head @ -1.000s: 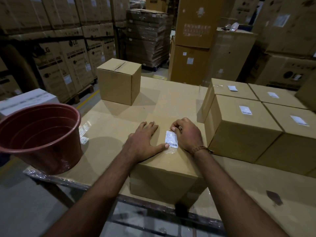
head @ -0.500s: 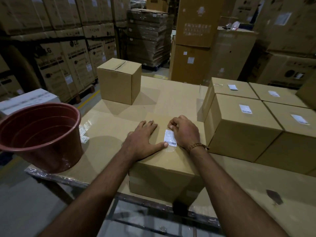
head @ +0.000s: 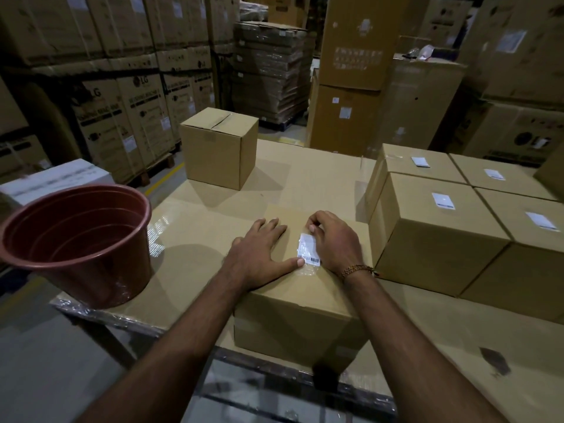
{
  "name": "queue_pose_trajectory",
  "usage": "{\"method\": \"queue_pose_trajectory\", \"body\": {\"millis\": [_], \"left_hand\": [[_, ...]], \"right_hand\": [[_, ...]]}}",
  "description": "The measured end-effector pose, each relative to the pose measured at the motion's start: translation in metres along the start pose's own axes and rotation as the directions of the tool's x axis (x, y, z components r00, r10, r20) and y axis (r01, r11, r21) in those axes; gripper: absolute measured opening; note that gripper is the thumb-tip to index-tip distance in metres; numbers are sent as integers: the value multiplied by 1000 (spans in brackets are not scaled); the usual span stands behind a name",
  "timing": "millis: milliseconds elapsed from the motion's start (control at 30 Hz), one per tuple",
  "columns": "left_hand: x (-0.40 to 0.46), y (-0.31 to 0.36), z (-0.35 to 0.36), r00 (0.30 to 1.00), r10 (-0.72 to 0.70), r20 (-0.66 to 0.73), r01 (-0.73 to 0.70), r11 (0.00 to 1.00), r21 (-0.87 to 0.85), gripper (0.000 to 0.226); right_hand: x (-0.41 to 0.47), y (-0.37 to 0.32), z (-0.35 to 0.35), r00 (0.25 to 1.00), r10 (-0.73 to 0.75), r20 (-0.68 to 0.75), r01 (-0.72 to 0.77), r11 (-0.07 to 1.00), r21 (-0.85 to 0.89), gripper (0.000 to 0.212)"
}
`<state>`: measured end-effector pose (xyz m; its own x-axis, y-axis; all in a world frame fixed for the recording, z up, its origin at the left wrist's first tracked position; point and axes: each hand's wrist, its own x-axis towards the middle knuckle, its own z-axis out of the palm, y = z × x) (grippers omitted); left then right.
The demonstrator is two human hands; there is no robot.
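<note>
Near edge of cardboard-covered table (head: 317,181) | white barcode sticker (head: 308,250) atop plain brown cardboard box (head: 293,319) | left hand (head: 259,254) flat, thumb pinning its corner | right hand (head: 335,242) curled at top edge, pinch or press unclear | step, I'd say: sticking down | next: smooth it firmly

Brown carton (head: 293,319); white label (head: 308,250), black barcode; reddish-brown bucket (head: 76,248).
</note>
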<state>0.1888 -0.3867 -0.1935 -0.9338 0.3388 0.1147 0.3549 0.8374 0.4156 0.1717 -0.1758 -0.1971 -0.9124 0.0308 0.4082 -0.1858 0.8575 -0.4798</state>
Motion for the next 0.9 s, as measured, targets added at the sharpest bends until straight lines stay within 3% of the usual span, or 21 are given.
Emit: {"method": "queue_pose_trajectory", "body": {"millis": [233, 367, 500, 633, 733, 900], "left_hand": [[1, 0, 0, 1000, -11, 17, 11, 1000, 23, 101], [0, 1, -1, 1000, -12, 21, 12, 999, 37, 100], [0, 1, -2, 999, -18, 26, 17, 999, 43, 100], [1, 1, -2, 1000, -22, 18, 22, 999, 23, 101], [0, 2, -2, 1000, -28, 11, 27, 999, 28, 102], [-1, 2, -2, 999, -35, -5, 35, 999, 28, 103]], "right_hand": [[-3, -3, -3, 1000, 15, -14, -14, 1000, 27, 10], [-2, -1, -4, 995, 100, 4, -98, 971, 217, 9], [-4, 0, -14, 963, 216, 160, -269, 792, 548, 44], [-17, 7, -33, 906, 260, 333, -417, 674, 610, 88], [-31, 9, -35, 903, 266, 337, -417, 729, 542, 107], [-42, 0, -33, 933, 228, 279, -331, 848, 413, 108]]}}
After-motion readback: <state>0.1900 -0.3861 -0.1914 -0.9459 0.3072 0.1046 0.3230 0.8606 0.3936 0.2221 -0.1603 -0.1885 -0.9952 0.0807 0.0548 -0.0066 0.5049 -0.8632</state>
